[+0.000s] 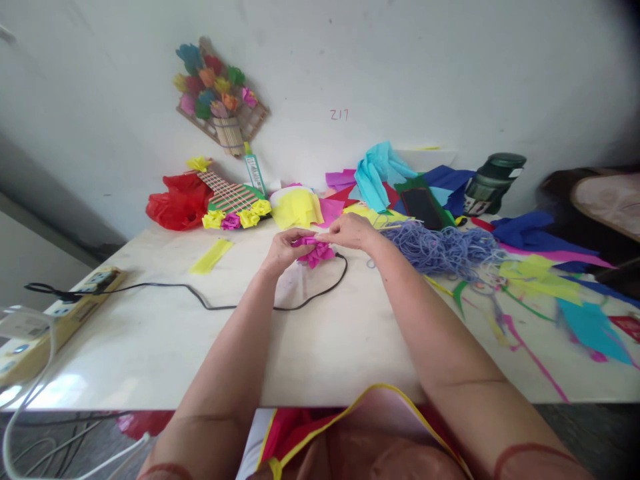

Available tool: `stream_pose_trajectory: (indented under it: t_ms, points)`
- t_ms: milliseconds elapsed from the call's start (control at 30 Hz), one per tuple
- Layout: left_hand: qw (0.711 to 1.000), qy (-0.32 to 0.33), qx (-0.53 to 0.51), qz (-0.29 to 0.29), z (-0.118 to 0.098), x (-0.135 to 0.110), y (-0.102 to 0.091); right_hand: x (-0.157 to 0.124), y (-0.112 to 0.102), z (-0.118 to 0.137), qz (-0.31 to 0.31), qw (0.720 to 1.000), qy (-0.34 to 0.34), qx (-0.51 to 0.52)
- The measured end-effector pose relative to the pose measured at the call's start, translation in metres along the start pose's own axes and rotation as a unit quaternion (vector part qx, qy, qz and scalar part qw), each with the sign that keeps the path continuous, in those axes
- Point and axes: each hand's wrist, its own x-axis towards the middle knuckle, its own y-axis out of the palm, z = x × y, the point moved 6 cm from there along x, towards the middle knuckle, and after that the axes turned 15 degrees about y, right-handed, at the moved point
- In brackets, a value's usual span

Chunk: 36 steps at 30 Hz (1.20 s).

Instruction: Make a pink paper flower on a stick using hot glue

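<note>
Together, hands [286, 252] outstretched, pinching pink paper [319, 254]

The left arm [225, 353] and right arm [445, 333] stretch forward, slanting inward. The left hand [287, 250] pinches between thumb and fingers; the right hand [350, 231] (held slightly farther forward) has its fingers curled, fingertips close to the left's.

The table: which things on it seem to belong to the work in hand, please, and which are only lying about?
Seem part of the work:
pink paper, held between left hand and right hand
yellow paper, perhaps

Probably just lying about:
phone
bottle
blue string, untouched
</note>
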Motion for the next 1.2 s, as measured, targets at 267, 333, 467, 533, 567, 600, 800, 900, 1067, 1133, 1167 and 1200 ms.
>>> stream_pose_trajectory:
  t_ms: [267,333,467,533,567,600,800,900,1067,1133,1167,1200]
  points:
    - [1.000,-0.004,-0.001,0.004,-0.003,0.000,0.001,0.001,0.001,0.001,0.001,1.000,-0.001,-0.005]
    - [1.000,-0.005,0.000,0.006,-0.002,0.000,0.001,0.001,0.001,0.001,-0.009,1.000,-0.002,-0.008]
    - [1.000,-0.005,-0.007,0.009,-0.002,0.000,0.002,0.000,0.000,0.002,-0.026,1.000,-0.004,-0.012]
    - [1.000,-0.005,-0.008,0.012,-0.003,0.000,0.002,0.000,-0.001,0.002,-0.032,0.999,-0.004,-0.008]
    - [1.000,-0.005,-0.010,0.015,-0.004,0.000,0.003,0.000,-0.002,0.002,-0.034,0.999,-0.005,-0.006]
    - [1.000,-0.004,-0.013,0.019,-0.005,0.000,0.004,0.000,-0.002,0.002,-0.035,0.999,-0.006,-0.002]
    - [0.998,-0.009,-0.047,0.043,-0.007,-0.001,0.008,0.004,0.001,-0.005,-0.022,0.999,-0.003,0.029]
    - [0.996,-0.015,-0.066,0.057,-0.005,-0.002,0.008,0.005,0.001,-0.006,-0.024,0.999,-0.006,0.035]
    - [0.993,-0.034,-0.086,0.068,0.001,-0.002,0.007,0.003,0.000,-0.003,-0.040,0.999,-0.023,0.015]
    - [0.992,-0.041,-0.092,0.070,0.003,-0.003,0.007,0.003,-0.001,-0.003,-0.054,0.998,-0.028,0.006]
    - [0.992,-0.044,-0.094,0.070,0.005,-0.003,0.006,0.003,-0.001,-0.002,-0.062,0.998,-0.029,0.000]
    - [0.992,-0.048,-0.097,0.070,0.006,-0.003,0.006,0.003,-0.001,-0.002,-0.071,0.997,-0.031,-0.006]
